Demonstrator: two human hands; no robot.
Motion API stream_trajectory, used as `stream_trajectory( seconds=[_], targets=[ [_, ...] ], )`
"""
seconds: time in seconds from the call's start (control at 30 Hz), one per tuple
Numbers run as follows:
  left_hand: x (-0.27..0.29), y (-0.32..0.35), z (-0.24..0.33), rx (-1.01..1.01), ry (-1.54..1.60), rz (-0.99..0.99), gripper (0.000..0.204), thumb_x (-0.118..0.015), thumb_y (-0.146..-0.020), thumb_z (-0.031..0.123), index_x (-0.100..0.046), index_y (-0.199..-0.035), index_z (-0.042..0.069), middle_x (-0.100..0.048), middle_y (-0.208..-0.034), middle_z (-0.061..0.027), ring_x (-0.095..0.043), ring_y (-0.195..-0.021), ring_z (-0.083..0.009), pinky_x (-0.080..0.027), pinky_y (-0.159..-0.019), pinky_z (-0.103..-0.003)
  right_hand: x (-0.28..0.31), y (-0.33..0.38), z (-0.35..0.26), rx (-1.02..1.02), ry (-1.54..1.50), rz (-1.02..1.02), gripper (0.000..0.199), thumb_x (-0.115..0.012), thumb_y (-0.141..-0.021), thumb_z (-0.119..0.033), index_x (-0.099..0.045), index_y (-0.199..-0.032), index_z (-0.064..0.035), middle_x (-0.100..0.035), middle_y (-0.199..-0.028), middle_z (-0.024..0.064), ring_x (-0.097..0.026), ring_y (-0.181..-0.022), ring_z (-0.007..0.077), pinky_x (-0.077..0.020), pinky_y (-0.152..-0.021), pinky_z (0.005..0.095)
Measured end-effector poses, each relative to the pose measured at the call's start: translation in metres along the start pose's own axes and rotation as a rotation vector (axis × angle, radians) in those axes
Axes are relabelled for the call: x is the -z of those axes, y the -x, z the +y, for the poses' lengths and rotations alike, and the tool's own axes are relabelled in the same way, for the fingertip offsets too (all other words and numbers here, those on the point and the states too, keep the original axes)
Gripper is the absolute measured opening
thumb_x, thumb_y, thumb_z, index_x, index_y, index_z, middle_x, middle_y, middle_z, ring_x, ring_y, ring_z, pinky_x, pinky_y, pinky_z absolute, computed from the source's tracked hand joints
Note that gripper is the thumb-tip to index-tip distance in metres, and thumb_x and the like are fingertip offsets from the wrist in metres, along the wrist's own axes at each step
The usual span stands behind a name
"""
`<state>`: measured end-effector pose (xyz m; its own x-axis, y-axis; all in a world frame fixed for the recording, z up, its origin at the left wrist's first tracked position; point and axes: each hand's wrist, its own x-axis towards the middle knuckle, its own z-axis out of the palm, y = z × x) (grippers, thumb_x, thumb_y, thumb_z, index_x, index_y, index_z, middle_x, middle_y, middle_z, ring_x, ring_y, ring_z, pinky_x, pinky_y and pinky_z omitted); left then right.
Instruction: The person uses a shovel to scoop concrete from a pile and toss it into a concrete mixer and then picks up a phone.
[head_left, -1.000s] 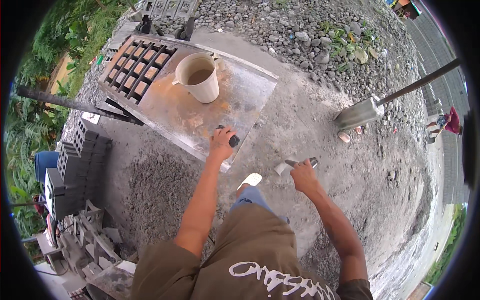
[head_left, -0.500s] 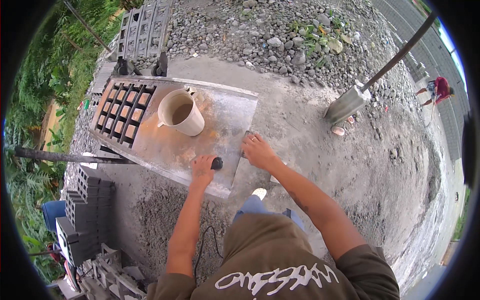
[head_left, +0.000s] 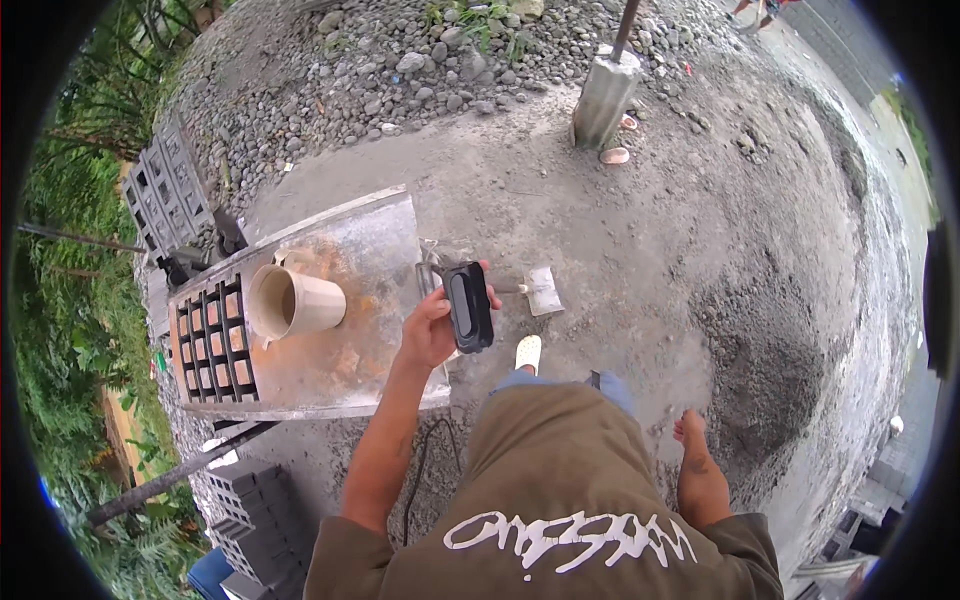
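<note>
Raised over the right edge of the metal-topped table (head_left: 385, 240), my left hand (head_left: 430, 328) grips a black oblong object (head_left: 470, 308) with rounded ends and a long recess in its face; its exact kind is unclear. My fingertips show round its far side. My right hand (head_left: 688, 428) hangs low at my right side, over the ground, fingers loosely apart and nothing visible in them. On the table stands a cream plastic pitcher (head_left: 318, 305), to the left of my left hand. A black grid mould (head_left: 240, 360) with brownish squares lies at the table's left end.
A shovel with a pale blade (head_left: 543, 290) lies beyond my foot. Past it stands a concrete-footed post (head_left: 605, 100) beside gravel (head_left: 400, 85). Hollow blocks (head_left: 250, 510) are stacked at lower left, and a pole (head_left: 180, 480) juts near the table. A gravel heap (head_left: 770, 370) lies right.
My left hand has lifted the black object off the table. My right hand has left the table edge and dropped to my right side. The view has turned rightward.
</note>
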<state>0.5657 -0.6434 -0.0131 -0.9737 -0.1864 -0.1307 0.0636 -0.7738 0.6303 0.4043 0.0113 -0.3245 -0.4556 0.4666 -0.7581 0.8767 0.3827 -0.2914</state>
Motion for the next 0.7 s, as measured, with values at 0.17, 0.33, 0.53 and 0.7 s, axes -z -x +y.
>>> stream_trajectory(
  seconds=[0.17,0.33,0.53,0.7],
  targets=[
    [-0.006,-0.083,-0.129,0.401,-0.985,-0.065,0.066,-0.062,-0.080,0.009,-0.043,-0.143,0.003,-0.060,-0.121,-0.0164,-0.064,-0.099,-0.0209,-0.052,-0.085,-0.031,0.101,0.058,0.128,-0.027,-0.061,0.053,0.016,-0.058,-0.085,-0.015,-0.061,-0.078,-0.0015,-0.062,-0.071,0.0121,-0.058,-0.059,0.0221,-0.0445,-0.048,0.0378],
    [0.030,-0.060,-0.295,0.794,-1.273,-0.831,0.056,-0.055,-0.096,0.024,-0.039,-0.142,-0.003,-0.058,-0.128,-0.0172,-0.060,-0.108,-0.0244,-0.050,-0.091,-0.037,0.047,0.119,0.167,-0.048,-0.717,0.072,0.018,-0.064,-0.089,-0.021,-0.066,-0.096,-0.0044,-0.065,-0.076,0.0059,-0.057,-0.062,0.0154,-0.0453,-0.051,0.0301],
    [-0.134,-0.126,-0.381,1.215,-1.395,-1.820,0.059,-0.049,-0.103,0.031,-0.029,-0.150,0.003,-0.062,-0.120,-0.0150,-0.060,-0.106,-0.0189,-0.048,-0.094,-0.034,-0.112,0.177,0.341,-0.325,-0.749,0.166,0.049,-0.061,-0.087,-0.046,-0.070,-0.110,-0.0046,-0.072,-0.097,0.0146,-0.068,-0.088,0.0222,-0.0519,-0.077,0.0382],
    [-0.353,-0.142,-0.444,1.389,-0.588,-0.983,0.076,-0.064,-0.095,0.025,-0.017,-0.155,0.020,-0.058,-0.121,-0.0179,-0.064,-0.106,-0.0407,-0.054,-0.090,-0.058,-0.165,0.195,0.375,-0.256,-0.389,-0.120,0.049,-0.060,-0.085,-0.048,-0.072,-0.101,-0.0034,-0.072,-0.089,0.0139,-0.070,-0.077,0.0252,-0.0552,-0.072,0.0401]
  ],
)
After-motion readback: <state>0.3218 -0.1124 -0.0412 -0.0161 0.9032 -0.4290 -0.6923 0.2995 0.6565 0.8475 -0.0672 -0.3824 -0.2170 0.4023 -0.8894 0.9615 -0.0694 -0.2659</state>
